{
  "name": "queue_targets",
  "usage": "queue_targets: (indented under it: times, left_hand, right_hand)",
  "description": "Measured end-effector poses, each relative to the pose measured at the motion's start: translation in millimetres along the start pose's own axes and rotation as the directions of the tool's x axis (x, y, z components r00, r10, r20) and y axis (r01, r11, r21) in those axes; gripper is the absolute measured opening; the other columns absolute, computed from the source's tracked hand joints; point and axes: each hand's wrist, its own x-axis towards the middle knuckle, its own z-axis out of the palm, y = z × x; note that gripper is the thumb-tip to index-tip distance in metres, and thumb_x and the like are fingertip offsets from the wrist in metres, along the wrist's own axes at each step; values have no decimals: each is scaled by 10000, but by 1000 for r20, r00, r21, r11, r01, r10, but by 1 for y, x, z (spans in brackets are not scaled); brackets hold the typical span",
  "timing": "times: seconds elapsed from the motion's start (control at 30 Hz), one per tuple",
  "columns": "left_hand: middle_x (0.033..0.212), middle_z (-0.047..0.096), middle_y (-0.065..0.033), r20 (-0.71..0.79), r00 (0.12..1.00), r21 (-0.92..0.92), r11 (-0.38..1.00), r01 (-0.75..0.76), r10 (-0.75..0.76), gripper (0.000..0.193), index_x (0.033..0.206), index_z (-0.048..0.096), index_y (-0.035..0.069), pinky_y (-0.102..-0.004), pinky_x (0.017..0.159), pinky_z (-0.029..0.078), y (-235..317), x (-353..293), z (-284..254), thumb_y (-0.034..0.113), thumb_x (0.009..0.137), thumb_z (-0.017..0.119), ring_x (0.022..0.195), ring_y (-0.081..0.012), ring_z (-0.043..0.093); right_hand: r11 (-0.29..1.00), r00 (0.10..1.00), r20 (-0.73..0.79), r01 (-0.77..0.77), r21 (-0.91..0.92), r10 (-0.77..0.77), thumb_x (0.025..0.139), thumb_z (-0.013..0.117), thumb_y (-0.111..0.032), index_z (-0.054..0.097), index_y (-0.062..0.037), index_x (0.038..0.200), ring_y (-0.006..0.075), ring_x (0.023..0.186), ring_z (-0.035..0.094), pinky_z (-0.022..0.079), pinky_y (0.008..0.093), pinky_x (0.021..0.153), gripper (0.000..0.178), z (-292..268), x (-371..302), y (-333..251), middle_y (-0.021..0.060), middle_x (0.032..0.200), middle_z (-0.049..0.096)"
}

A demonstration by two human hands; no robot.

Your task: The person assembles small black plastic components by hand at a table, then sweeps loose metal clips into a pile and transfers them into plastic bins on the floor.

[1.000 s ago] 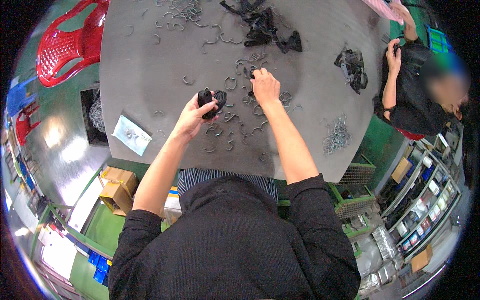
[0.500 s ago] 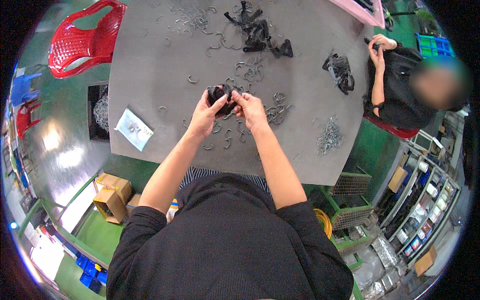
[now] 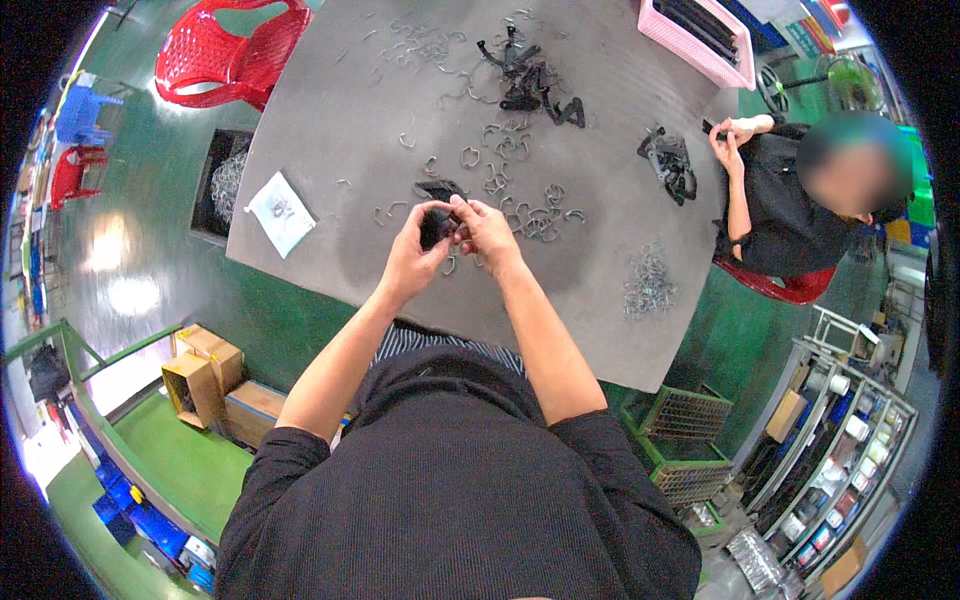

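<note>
Low over the near part of the grey table (image 3: 340, 130), both my hands hold a black part (image 3: 437, 228) whose exact kind I cannot make out. My left hand (image 3: 412, 258) is closed round its left side. The fingers of my right hand (image 3: 487, 236) pinch at its right edge. More black material (image 3: 440, 190) shows just beyond my fingertips; whether it belongs to the held part I cannot tell. Curved metal hooks (image 3: 540, 218) lie scattered around and beyond my hands.
Black parts (image 3: 530, 85) lie piled farther back, with another bunch (image 3: 668, 165) at right. A hook pile (image 3: 648, 285) sits near the right edge, a plastic pouch (image 3: 283, 214) at left. A pink basket (image 3: 745, 72) stands far right. A co-worker (image 3: 780, 200) sits at right, handling something dark.
The view has turned, shifting the table in the picture. My hands have come nearer to me with the black part, and my right fingers now reach over its top.
</note>
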Motion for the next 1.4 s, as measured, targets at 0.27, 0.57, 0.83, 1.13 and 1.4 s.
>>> queue_targets:
  times: [0.27,0.57,0.83,1.13,1.4]
  left_hand:
    - [942,566,-115,35,997,249,966,-69,62,392,1084,461,49,-302,813,435,19,-45,0,-44,720,572,898,-217,580]
    - [919,564,-118,203,979,212,975,-69,25,355,1056,470,46,-303,795,431,15,-33,-61,-1,723,585,882,-217,570]
    - [906,556,-99,411,909,180,973,-146,61,312,1041,469,56,-293,762,431,26,13,-121,21,758,597,853,-175,549]
    - [948,540,-147,665,726,97,943,-317,176,323,1059,449,52,-342,781,424,43,54,-76,29,762,574,870,-283,553]
    - [1016,496,-133,590,750,120,886,-448,299,386,1114,432,40,-327,837,398,41,99,23,-1,761,584,951,-247,502]
  right_hand:
    - [940,995,-18,85,-332,-96,814,591,-412,625,-21,743,83,507,504,374,249,440,399,4,-20,25,8,611,569]
    - [953,978,-83,162,-254,-189,790,611,-414,585,-61,661,77,526,444,334,254,470,376,59,-10,34,-32,572,498]
    - [975,933,-284,219,-35,-219,791,609,-417,605,-53,721,83,539,440,347,257,495,371,107,24,37,-14,607,522]
    - [965,853,-454,254,-72,-258,794,612,-398,625,-72,800,59,534,433,311,227,453,326,62,-12,-9,-36,652,524]
    - [940,791,-527,339,-46,-311,801,589,-335,569,-85,716,61,497,402,300,218,432,265,-23,-21,-56,-38,596,467]
